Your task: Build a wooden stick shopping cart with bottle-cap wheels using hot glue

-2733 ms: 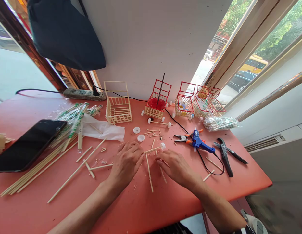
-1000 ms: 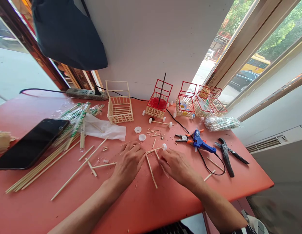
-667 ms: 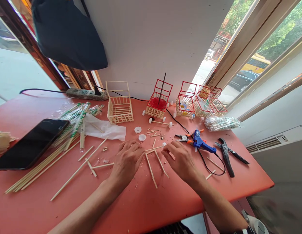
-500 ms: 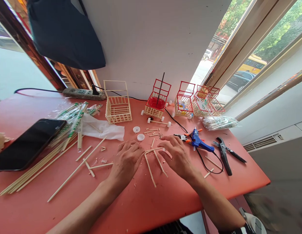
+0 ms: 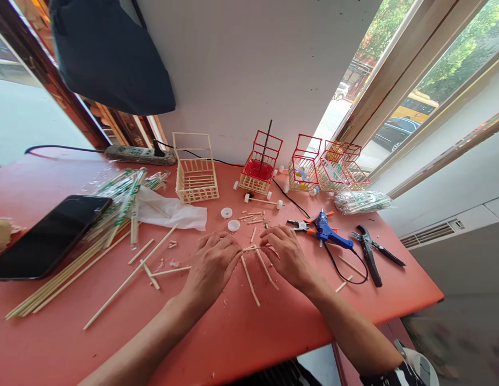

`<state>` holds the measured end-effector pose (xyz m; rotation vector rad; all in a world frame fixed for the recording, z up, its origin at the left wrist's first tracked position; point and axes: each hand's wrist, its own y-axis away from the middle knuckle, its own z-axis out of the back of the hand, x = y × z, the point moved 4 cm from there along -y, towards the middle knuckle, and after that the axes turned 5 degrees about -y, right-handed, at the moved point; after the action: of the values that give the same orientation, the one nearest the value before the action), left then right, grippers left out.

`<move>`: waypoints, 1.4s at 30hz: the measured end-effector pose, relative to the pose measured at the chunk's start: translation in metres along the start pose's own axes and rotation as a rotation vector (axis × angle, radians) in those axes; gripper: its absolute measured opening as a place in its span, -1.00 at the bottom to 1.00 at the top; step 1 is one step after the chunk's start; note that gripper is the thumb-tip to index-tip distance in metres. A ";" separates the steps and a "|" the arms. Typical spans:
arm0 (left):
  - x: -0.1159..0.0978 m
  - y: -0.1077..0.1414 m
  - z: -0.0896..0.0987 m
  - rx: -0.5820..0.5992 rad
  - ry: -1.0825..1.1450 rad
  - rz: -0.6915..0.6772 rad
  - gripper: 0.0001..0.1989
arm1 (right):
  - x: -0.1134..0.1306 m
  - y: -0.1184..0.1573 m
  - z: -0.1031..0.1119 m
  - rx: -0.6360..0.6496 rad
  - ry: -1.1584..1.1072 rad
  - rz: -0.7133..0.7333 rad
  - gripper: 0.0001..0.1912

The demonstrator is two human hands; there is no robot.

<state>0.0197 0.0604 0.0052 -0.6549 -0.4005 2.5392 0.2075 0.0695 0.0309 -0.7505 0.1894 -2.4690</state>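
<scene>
A short wooden stick [image 5: 250, 249] lies crosswise between my two hands at the middle of the red table. Its left end is pinched in the fingers of my left hand [image 5: 218, 260]. My right hand [image 5: 285, 254] closes its thumb and fingers around the other end. Just below the stick, two more cut sticks [image 5: 250, 281] slant towards me on the tabletop. Beyond my hands lie two white round caps [image 5: 234, 225] and several short stick pieces [image 5: 253, 216].
Small stick carts, one of them plain [image 5: 197, 179], stand along the wall. On the right are a blue glue gun [image 5: 329, 233], pliers [image 5: 300, 225] and black cutters [image 5: 370, 254]. Long sticks [image 5: 131, 277], wrapped chopsticks [image 5: 126, 201] and a phone [image 5: 52, 236] lie on the left.
My right hand has moved slightly left, and its fingers have closed onto the right end of the short stick. My left hand keeps its hold on the other end.
</scene>
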 end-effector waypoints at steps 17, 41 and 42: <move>0.004 -0.003 0.005 -0.086 0.089 0.056 -0.81 | -0.007 -0.001 -0.004 -0.012 -0.054 -0.027 -0.89; 0.006 0.002 -0.003 -0.035 0.022 0.045 -0.83 | -0.006 -0.008 -0.010 -0.011 0.008 -0.001 -0.90; 0.008 0.002 -0.003 -0.042 0.026 0.057 -0.83 | -0.005 -0.007 -0.007 -0.044 0.024 0.009 -0.89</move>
<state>0.0147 0.0630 -0.0013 -0.7244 -0.4330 2.5791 0.2042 0.0775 0.0250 -0.7376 0.2559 -2.4734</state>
